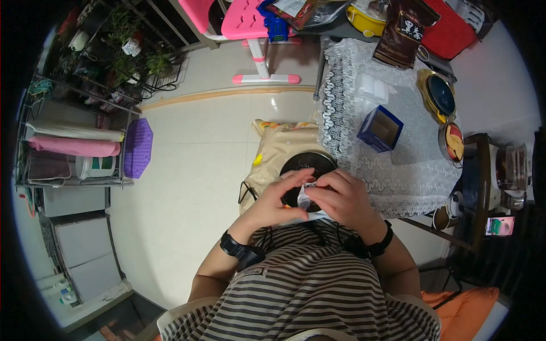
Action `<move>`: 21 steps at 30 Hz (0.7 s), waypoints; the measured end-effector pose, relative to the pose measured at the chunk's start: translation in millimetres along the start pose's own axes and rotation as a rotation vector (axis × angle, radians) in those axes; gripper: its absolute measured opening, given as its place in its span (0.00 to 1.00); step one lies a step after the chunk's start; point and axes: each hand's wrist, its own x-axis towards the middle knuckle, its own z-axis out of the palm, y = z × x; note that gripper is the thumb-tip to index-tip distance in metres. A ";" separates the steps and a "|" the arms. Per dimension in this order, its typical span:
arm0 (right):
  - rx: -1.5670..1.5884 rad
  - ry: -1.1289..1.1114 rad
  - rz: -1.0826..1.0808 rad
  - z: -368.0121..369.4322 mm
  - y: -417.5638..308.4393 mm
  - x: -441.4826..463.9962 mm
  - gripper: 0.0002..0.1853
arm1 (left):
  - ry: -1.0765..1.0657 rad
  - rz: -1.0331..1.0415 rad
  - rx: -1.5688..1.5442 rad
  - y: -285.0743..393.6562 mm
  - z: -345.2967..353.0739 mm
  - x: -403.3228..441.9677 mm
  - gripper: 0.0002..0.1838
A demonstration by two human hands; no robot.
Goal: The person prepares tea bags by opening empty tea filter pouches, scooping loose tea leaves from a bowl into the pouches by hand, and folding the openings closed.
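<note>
In front of my body, a small whitish packet (305,196) is held above a dark round bowl or pan (322,161). My right hand (347,199) pinches the packet between thumb and fingers. My left hand (277,198) curls around its other side, fingertips and thumb against it. What lies in the dark vessel is mostly hidden by my hands. Beneath it spreads a beige cloth or bag (278,143) with yellow patches. An opened blue box (369,128) rests on the lace-covered table to the right.
On the lace tablecloth (401,170) are a white plastic piece (372,88), a brown bag (405,34), a dark-lidded pot (441,95) and a bowl of food (454,142). A pink chair (244,20) stands ahead; a rack (74,159) and purple mat (138,148) are left.
</note>
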 end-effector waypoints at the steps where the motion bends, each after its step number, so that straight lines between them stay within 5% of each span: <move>1: -0.005 -0.003 0.002 -0.8 -0.3 0.2 0.16 | 0.052 0.000 -0.159 -3.0 -1.4 -1.4 0.35; 2: -0.010 -0.006 0.003 -1.2 -0.6 0.4 0.16 | 0.105 -0.001 -0.318 -4.7 -3.5 -3.0 0.39; 9: -0.047 -0.023 -0.004 0.8 -0.5 -0.1 0.15 | 0.161 0.106 0.244 24.5 -18.5 0.0 0.09; 15: -0.021 -0.078 -0.051 -6.8 -1.0 3.8 0.10 | 0.153 0.258 0.428 22.8 -23.1 2.7 0.05; 21: 0.111 -0.447 0.093 -11.5 1.8 0.2 0.02 | 0.075 0.360 0.571 22.0 -7.8 0.9 0.06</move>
